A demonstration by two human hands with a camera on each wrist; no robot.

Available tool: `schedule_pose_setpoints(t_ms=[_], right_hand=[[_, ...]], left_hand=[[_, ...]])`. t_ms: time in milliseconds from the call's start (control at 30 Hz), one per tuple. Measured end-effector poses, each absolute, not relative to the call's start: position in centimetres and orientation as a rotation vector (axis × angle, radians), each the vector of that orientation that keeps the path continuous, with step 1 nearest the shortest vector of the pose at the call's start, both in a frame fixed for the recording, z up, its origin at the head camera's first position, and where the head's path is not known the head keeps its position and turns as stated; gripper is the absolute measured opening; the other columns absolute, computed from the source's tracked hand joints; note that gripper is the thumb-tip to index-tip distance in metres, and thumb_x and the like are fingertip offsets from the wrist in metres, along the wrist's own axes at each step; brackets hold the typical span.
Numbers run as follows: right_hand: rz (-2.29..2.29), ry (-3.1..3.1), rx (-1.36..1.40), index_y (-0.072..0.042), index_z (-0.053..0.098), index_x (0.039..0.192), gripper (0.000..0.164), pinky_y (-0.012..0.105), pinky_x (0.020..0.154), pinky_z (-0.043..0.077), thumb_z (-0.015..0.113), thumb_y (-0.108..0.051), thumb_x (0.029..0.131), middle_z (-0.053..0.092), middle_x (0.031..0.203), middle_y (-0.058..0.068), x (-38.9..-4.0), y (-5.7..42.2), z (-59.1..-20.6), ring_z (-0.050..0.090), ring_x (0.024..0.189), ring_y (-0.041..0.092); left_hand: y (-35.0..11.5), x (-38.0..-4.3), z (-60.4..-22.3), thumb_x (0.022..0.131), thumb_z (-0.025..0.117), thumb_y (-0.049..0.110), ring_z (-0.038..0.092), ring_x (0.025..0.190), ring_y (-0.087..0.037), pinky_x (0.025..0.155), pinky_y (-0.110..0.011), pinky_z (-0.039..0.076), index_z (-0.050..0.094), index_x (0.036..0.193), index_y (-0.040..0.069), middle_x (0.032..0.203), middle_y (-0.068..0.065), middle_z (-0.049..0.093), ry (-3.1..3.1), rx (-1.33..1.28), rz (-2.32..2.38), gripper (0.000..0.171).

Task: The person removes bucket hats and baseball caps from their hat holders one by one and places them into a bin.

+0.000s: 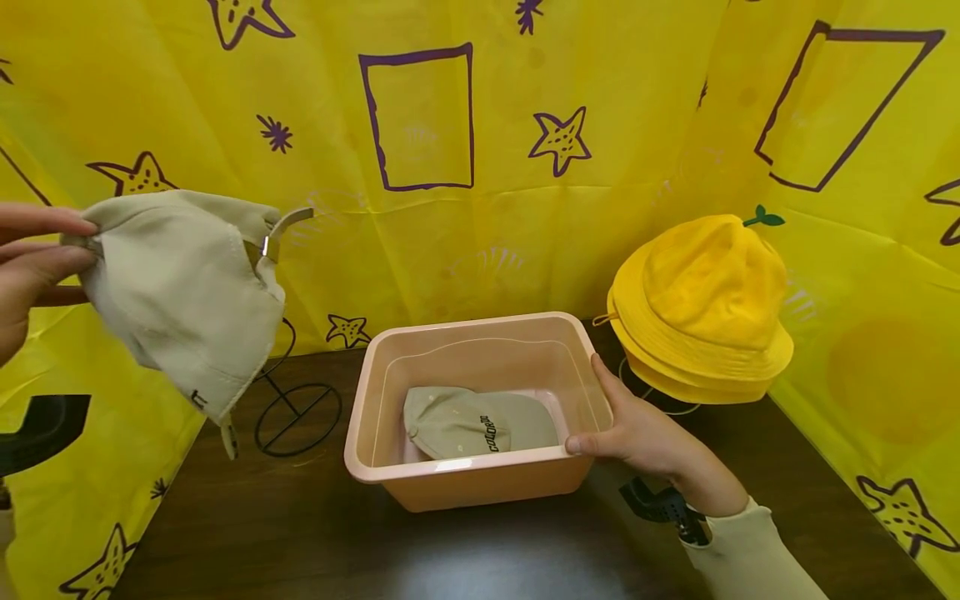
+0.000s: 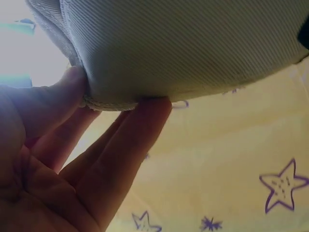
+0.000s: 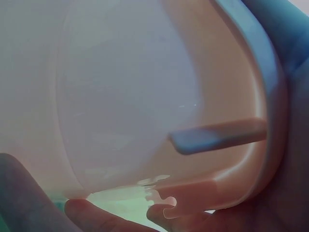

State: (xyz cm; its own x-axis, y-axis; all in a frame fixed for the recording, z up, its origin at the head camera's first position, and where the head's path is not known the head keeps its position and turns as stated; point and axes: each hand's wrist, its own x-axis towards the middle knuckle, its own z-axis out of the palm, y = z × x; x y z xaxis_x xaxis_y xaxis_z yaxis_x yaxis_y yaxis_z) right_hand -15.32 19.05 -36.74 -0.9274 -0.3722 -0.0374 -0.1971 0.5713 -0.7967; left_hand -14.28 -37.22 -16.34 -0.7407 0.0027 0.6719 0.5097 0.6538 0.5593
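Note:
A beige cap (image 1: 180, 283) hangs in the air at the left of the head view, its strap and metal buckle facing right. My left hand (image 1: 33, 262) pinches it between thumb and fingers, and the left wrist view shows the ribbed cap fabric (image 2: 183, 48) above the fingertips. In the middle, a pink plastic tub (image 1: 480, 468) holds another beige cap (image 1: 457, 423) with dark lettering. My right hand (image 1: 637, 429) grips the tub at its right side, thumb at the front rim. From the right wrist, the tub's outer wall (image 3: 125, 96) fills most of the view.
A black wire stand (image 1: 297, 419) is on the dark table (image 1: 300, 533) below the held cap. To the right, yellow brimmed hats (image 1: 705, 300) with a green sprout are stacked on a wire stand. Yellow patterned cloth (image 1: 495, 233) hangs behind and at both sides.

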Motion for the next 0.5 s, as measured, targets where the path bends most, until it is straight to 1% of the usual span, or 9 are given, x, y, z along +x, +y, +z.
schedule_pose_setpoints(t_ms=[67,167,233,300,367,400,500], right_hand=[[-1.272,2.608,-0.474,-0.014,-0.004,0.160,0.126,0.056,0.102,0.035,0.084,-0.046,0.077,0.014,0.160,0.025,-15.3,19.0,-36.7,0.049,0.120,0.034],[-1.265,2.610,-0.463,-0.015,-0.004,0.161,0.126,0.056,0.101,0.035,0.084,-0.047,0.077,0.015,0.160,0.025,-15.3,19.0,-36.7,0.049,0.120,0.034],[-1.260,2.614,-0.460,-0.015,-0.004,0.161,0.126,0.056,0.101,0.035,0.084,-0.048,0.076,0.015,0.159,0.025,-15.3,19.0,-36.7,0.050,0.119,0.034],[-1.256,2.618,-0.460,-0.014,-0.004,0.161,0.126,0.056,0.101,0.035,0.084,-0.049,0.076,0.016,0.159,0.026,-15.3,19.0,-36.7,0.050,0.119,0.034],[-1.256,2.618,-0.464,-0.014,-0.003,0.161,0.126,0.056,0.101,0.035,0.084,-0.049,0.076,0.016,0.159,0.026,-15.3,19.0,-36.7,0.050,0.119,0.034],[-1.259,2.617,-0.467,-0.015,-0.003,0.161,0.126,0.056,0.101,0.035,0.084,-0.049,0.076,0.016,0.159,0.026,-15.3,19.0,-36.7,0.050,0.119,0.034],[-1.273,2.605,-0.470,-0.016,-0.004,0.161,0.126,0.056,0.101,0.035,0.084,-0.048,0.076,0.015,0.160,0.025,-15.3,19.1,-36.7,0.050,0.119,0.034]], left_hand=[[-35.8,-14.2,-15.9,0.099,0.048,-0.009,0.059,0.094,0.008,0.067,-0.007,0.044,0.065,0.125,-0.002,0.112,0.009,0.058,-2.230,-0.409,-1.015,0.032],[-33.1,-13.9,-15.5,0.097,0.051,-0.010,0.063,0.095,0.004,0.068,-0.011,0.047,0.065,0.123,-0.007,0.115,0.005,0.063,-2.224,-0.440,-1.045,0.030],[-31.1,-13.7,-15.3,0.096,0.054,-0.007,0.065,0.093,0.001,0.069,-0.013,0.049,0.066,0.121,-0.007,0.115,0.004,0.065,-2.222,-0.416,-1.087,0.028],[-29.2,-13.6,-15.3,0.095,0.059,-0.003,0.067,0.088,-0.002,0.068,-0.015,0.051,0.068,0.120,-0.005,0.113,0.003,0.067,-2.226,-0.367,-1.135,0.026],[-27.5,-13.5,-15.4,0.094,0.063,0.001,0.069,0.085,-0.003,0.069,-0.017,0.052,0.070,0.119,0.000,0.112,0.003,0.069,-2.235,-0.312,-1.179,0.026],[-26.7,-13.6,-15.5,0.094,0.065,0.003,0.069,0.084,-0.004,0.069,-0.018,0.052,0.072,0.118,0.002,0.112,0.002,0.069,-2.241,-0.293,-1.203,0.025],[-24.6,-14.1,-16.2,0.093,0.068,0.003,0.070,0.084,-0.007,0.069,-0.021,0.054,0.074,0.114,0.005,0.109,0.000,0.072,-2.255,-0.314,-1.242,0.022]])
